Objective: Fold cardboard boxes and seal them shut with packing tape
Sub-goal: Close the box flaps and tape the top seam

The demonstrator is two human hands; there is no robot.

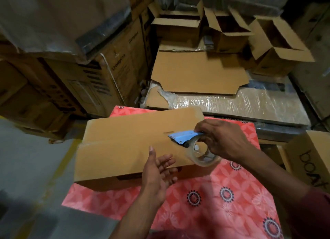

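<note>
1. The right hand curls its fingers around the one tape dispenser, a blue-bladed holder carrying a single roll of clear packing tape; the blade end rests on top of the box.
2. The left hand is spread with its fingers straight and relaxed, palm turned toward the right, at the near edge of the box. It grips nothing; whether the fingertips touch the cardboard cannot be told.
3. One closed cardboard box lies between the hands on the table, its long side running left to right, its two top flaps meeting along a centre seam where the dispenser's blade sits.
4. The box sits on a red patterned tablecloth, overhanging the cloth's left edge.
5. Beyond the table, one flat unfolded carton lies on a pallet stack wrapped in clear film.
6. Farther back stand three assembled boxes with open top flaps, side by side from the centre to the right.
7. On the far left rises a stack of large printed cartons, partly covered by plastic sheeting.
8. At the right edge, one carton with dark lettering stands beside the table.
9. Grey floor with a yellow line shows on the near left.
</note>
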